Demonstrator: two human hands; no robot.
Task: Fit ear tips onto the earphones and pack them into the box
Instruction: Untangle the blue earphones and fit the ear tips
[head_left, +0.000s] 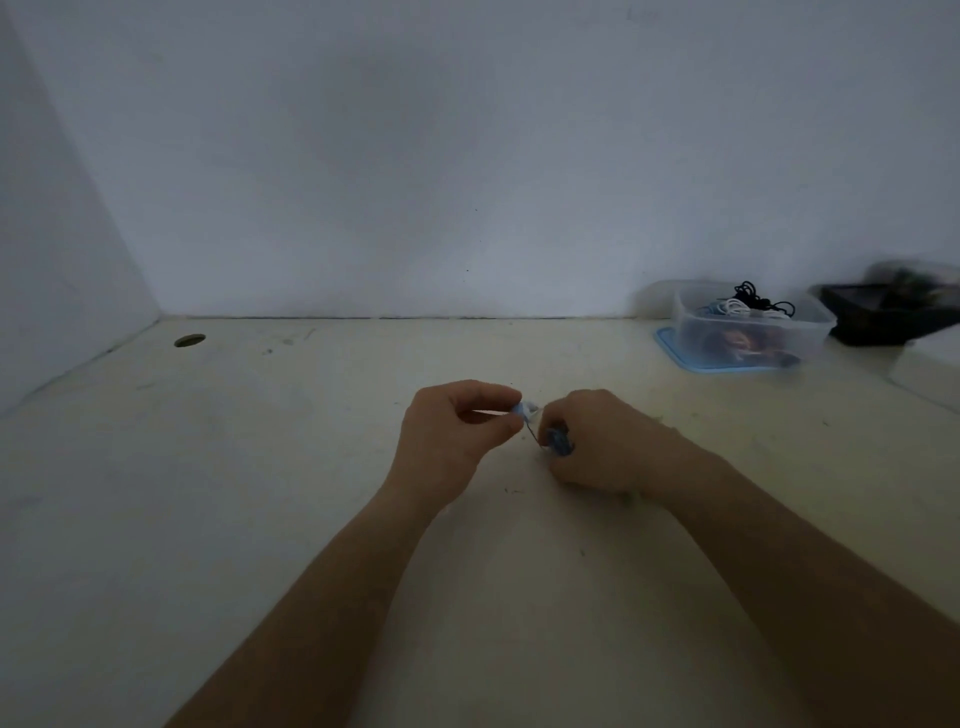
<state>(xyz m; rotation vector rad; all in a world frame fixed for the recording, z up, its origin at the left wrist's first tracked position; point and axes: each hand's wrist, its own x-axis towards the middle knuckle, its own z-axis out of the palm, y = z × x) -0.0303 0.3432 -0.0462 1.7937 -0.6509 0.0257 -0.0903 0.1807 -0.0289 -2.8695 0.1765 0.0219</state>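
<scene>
Our pale desk (260, 519) is wide. Far off at the back right, well apart from our hands, sits a clear box (748, 332) with black and white cords inside. Our left hand (452, 436) and right hand (608, 447) meet over the middle of the desk. The right hand curls tight around a blue earphone (558, 441). The left hand pinches a tiny pale piece (524, 410) just beside it; it is too blurry to name.
</scene>
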